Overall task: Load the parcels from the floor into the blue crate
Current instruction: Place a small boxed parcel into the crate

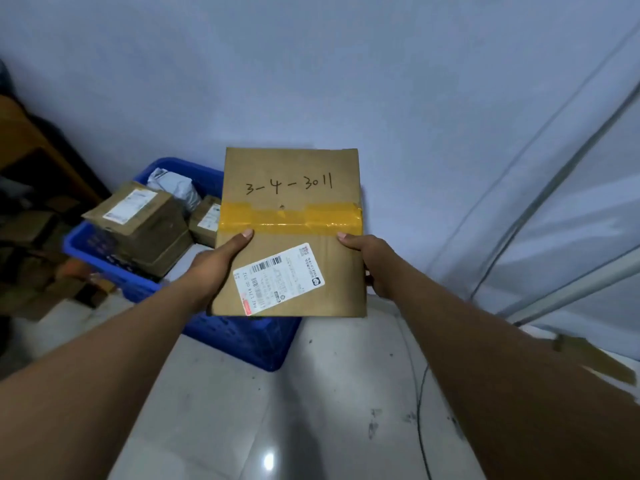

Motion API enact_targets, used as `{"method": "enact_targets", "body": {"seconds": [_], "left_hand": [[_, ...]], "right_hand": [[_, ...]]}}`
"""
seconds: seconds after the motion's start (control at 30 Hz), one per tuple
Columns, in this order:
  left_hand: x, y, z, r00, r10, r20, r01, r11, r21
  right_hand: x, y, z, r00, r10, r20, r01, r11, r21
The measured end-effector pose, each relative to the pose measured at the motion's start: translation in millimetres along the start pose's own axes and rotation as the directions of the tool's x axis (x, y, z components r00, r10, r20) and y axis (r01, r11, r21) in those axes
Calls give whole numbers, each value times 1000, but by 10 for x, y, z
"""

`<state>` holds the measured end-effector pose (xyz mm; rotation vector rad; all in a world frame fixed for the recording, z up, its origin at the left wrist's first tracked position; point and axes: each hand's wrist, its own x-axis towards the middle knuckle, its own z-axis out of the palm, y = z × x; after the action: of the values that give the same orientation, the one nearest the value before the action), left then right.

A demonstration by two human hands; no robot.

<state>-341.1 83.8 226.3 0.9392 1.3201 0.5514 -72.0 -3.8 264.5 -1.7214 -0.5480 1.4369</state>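
I hold a flat cardboard parcel (290, 188) with yellow tape, a white shipping label and "3-4-3011" handwritten on top. My left hand (216, 263) grips its left edge, thumb on the tape. Its right edge is gripped by my right hand (372, 263). The parcel hovers above the right part of the blue crate (242, 341), which stands on the floor by the wall. Inside the crate lie a larger brown box (145, 223), a smaller brown box (204, 220) and a grey plastic mailer (173, 187).
A dark wooden piece of furniture (31, 150) and several loose cardboard boxes (34, 265) crowd the left. A grey fabric sheet with a pole (571, 289) hangs on the right. A thin black cable (420, 410) runs across the glossy tiled floor. A cardboard piece (595, 358) lies at right.
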Motion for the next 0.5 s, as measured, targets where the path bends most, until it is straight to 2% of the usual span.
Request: {"method": "enact_targets", "body": {"seconds": [0.2, 0.4, 0.5], "left_hand": [[-214, -451, -547, 987, -160, -7, 160, 985, 70], [-46, -470, -921, 976, -216, 14, 214, 974, 76], [190, -479, -1096, 955, -295, 32, 289, 949, 129]], "right_hand": [[-14, 523, 512, 977, 213, 3, -212, 973, -90], [159, 311, 933, 969, 249, 2, -246, 959, -141], [342, 296, 1129, 953, 304, 2, -302, 947, -111]]}}
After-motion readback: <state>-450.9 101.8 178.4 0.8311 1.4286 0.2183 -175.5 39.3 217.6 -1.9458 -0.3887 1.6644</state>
